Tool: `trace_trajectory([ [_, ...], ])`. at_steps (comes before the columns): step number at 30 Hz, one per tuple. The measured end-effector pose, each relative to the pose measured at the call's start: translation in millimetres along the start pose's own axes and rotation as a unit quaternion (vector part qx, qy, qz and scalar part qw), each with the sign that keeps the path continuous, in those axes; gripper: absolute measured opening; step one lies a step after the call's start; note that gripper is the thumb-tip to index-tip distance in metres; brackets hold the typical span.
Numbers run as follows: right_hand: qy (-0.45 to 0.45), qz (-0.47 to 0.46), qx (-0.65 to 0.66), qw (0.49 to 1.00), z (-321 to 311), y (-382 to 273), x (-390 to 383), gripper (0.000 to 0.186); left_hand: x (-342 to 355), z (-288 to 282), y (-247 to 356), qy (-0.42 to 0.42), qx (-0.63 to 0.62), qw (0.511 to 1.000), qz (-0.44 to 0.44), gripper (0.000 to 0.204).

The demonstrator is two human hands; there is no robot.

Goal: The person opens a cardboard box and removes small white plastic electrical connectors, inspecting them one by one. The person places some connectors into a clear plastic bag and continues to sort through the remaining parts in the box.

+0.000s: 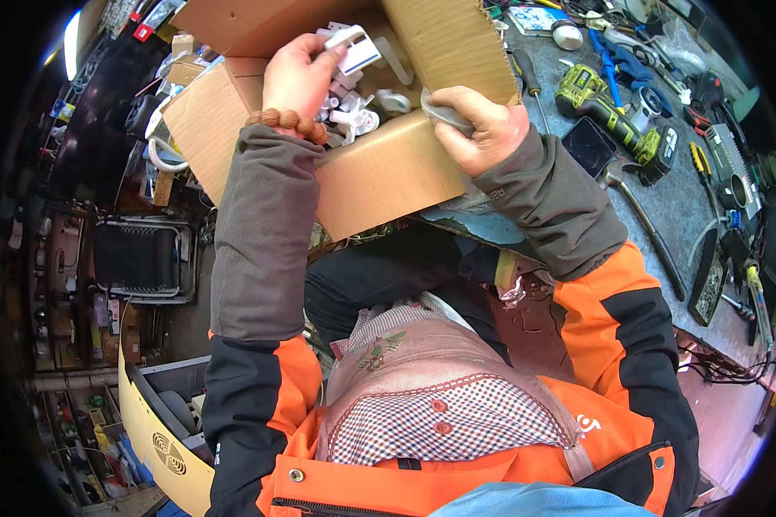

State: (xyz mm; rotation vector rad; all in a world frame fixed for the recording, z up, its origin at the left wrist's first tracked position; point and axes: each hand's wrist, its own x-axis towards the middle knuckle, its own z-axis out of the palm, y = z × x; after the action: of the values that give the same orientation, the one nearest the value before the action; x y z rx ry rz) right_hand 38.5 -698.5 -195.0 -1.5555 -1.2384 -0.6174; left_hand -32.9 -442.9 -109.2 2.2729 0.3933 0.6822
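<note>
An open cardboard box [379,177] holds several white plastic fittings [357,119] at the top middle. My left hand [297,73], with a wooden bead bracelet at its wrist, grips a flat white plastic piece with a dark stripe [359,52] above those fittings. My right hand [483,129] is closed at the box's front right wall on a pale, translucent item [441,114], perhaps plastic; its shape is partly hidden by my fingers.
The workbench on the right holds a green cordless drill [591,103], a dark phone [588,145], a hammer [642,224], screwdrivers and several other tools. A black folding chair [140,258] stands at the left. A cream-cased item [151,448] is at the lower left.
</note>
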Motion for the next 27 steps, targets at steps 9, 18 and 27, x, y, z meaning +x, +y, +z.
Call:
trace_trajectory([
  [9, -0.013, 0.022, 0.009, 1.0, -4, -2, -1, 0.024, -60, 6, 7, 0.047, -0.357, 0.933, 0.019, 0.028],
  [18, -0.037, 0.044, 0.095, 0.994, -1, 0, 1, 0.03, -114, 46, 16, -0.052, -0.358, 0.929, 0.081, 0.025],
  [27, -0.046, 0.001, 0.064, 0.997, 9, 18, -6, 0.029, -90, 19, 24, -0.104, -0.358, 0.926, -0.056, 0.038],
])
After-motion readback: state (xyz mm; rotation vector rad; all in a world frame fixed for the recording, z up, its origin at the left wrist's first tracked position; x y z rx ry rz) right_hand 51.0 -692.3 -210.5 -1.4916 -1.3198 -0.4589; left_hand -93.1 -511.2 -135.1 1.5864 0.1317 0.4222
